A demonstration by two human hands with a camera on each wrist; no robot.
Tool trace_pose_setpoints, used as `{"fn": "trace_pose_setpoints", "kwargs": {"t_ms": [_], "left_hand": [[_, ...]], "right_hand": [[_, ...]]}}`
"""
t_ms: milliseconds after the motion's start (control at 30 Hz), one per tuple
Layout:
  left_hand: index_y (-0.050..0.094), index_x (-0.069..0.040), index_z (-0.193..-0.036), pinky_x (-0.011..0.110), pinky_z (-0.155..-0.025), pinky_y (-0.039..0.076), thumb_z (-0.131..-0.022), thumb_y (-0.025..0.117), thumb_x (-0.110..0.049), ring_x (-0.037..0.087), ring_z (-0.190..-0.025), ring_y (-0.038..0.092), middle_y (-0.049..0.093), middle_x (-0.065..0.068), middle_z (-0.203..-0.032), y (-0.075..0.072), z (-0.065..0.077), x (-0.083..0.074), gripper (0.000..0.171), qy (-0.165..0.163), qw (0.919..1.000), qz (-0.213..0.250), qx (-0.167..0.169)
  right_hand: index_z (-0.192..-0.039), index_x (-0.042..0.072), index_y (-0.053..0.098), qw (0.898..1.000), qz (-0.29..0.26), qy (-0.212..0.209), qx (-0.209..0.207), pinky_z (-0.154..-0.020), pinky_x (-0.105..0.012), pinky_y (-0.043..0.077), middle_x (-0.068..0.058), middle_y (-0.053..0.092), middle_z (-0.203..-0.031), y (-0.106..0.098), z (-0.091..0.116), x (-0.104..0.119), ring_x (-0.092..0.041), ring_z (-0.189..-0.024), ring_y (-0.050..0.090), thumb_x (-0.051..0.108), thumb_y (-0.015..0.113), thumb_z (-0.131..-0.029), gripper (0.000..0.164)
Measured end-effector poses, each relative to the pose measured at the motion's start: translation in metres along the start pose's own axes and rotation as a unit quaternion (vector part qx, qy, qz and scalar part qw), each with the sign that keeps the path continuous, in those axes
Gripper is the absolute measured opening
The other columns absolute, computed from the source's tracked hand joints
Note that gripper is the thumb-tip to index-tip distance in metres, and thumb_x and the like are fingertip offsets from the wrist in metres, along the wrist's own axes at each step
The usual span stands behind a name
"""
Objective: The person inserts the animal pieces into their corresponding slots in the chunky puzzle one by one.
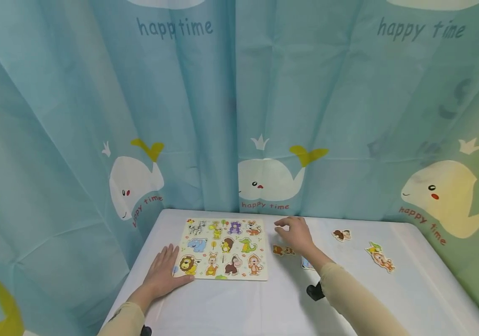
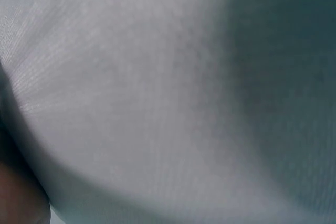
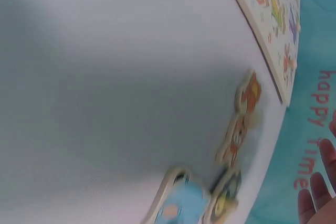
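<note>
A pale puzzle board (image 1: 264, 256) with rows of cartoon animals lies flat on the table. My left hand (image 1: 161, 275) rests at its left edge, the thumb along the near left corner. Right of the board, my right hand (image 1: 297, 235) is raised over the table, its fingers bent with nothing visible between them. Below that hand lie small brown animal pieces (image 1: 283, 250). A blue piece (image 1: 307, 264) is partly hidden by the right forearm. In the right wrist view, fingers (image 3: 320, 187) show at the right edge, apart from the brown piece (image 3: 249, 92) and the blue piece (image 3: 181, 203).
Farther right on the white table (image 1: 285, 303) are a dark brown animal piece (image 1: 341, 235), a green and yellow piece (image 1: 374, 247) and a monkey piece (image 1: 382, 263) touching it. A blue whale-print curtain (image 1: 206, 116) hangs behind. The left wrist view is mostly blurred cloth.
</note>
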State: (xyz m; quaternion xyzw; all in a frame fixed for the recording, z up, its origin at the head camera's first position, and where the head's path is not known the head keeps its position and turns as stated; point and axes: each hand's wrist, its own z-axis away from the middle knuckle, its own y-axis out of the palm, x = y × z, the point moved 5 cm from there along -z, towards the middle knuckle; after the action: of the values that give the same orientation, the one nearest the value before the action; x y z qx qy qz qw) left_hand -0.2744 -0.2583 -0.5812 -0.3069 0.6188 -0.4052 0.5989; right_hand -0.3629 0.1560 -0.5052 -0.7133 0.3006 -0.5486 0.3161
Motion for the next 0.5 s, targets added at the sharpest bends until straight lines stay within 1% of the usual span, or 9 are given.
{"fn": "trace_pose_setpoints", "kwargs": {"t_ms": [200, 300, 400, 500], "left_hand": [[0.020, 0.010, -0.158, 0.062, -0.124, 0.003, -0.080, 0.072, -0.070, 0.049, -0.153, 0.004, 0.011, 0.033, -0.165, -0.005, 0.003, -0.007, 0.123, -0.002, 0.9999, 0.002, 0.013], [0.022, 0.011, -0.157, 0.063, -0.123, 0.003, -0.080, 0.075, -0.065, 0.051, -0.152, 0.006, 0.013, 0.035, -0.163, -0.009, 0.006, -0.012, 0.120, 0.003, 0.9999, 0.011, 0.008], [0.023, 0.012, -0.156, 0.064, -0.123, 0.003, -0.080, 0.075, -0.064, 0.052, -0.151, 0.007, 0.014, 0.036, -0.162, -0.011, 0.008, -0.014, 0.119, 0.009, 0.9999, 0.014, 0.002], [0.023, 0.011, -0.156, 0.063, -0.123, 0.003, -0.081, 0.074, -0.065, 0.051, -0.152, 0.006, 0.014, 0.036, -0.163, -0.010, 0.009, -0.014, 0.119, 0.013, 0.9998, 0.018, -0.004]], "right_hand": [[-0.114, 0.009, 0.079, 1.000, 0.009, 0.008, -0.003, -0.086, -0.049, 0.047, -0.009, 0.071, -0.118, -0.021, 0.011, -0.015, -0.032, -0.109, 0.053, 0.023, 0.072, -0.097, 0.023], [-0.115, 0.008, 0.078, 1.000, 0.015, 0.005, -0.001, -0.088, -0.052, 0.047, -0.010, 0.070, -0.118, -0.028, 0.017, -0.019, -0.033, -0.112, 0.052, 0.023, 0.072, -0.096, 0.024], [-0.113, 0.008, 0.079, 1.000, 0.023, -0.004, -0.002, -0.092, -0.054, 0.046, -0.010, 0.070, -0.117, -0.035, 0.024, -0.024, -0.034, -0.113, 0.053, 0.023, 0.073, -0.096, 0.024], [-0.111, 0.009, 0.079, 0.999, 0.032, -0.017, -0.005, -0.092, -0.056, 0.047, -0.009, 0.071, -0.115, -0.041, 0.032, -0.030, -0.036, -0.114, 0.054, 0.022, 0.073, -0.095, 0.022]]}}
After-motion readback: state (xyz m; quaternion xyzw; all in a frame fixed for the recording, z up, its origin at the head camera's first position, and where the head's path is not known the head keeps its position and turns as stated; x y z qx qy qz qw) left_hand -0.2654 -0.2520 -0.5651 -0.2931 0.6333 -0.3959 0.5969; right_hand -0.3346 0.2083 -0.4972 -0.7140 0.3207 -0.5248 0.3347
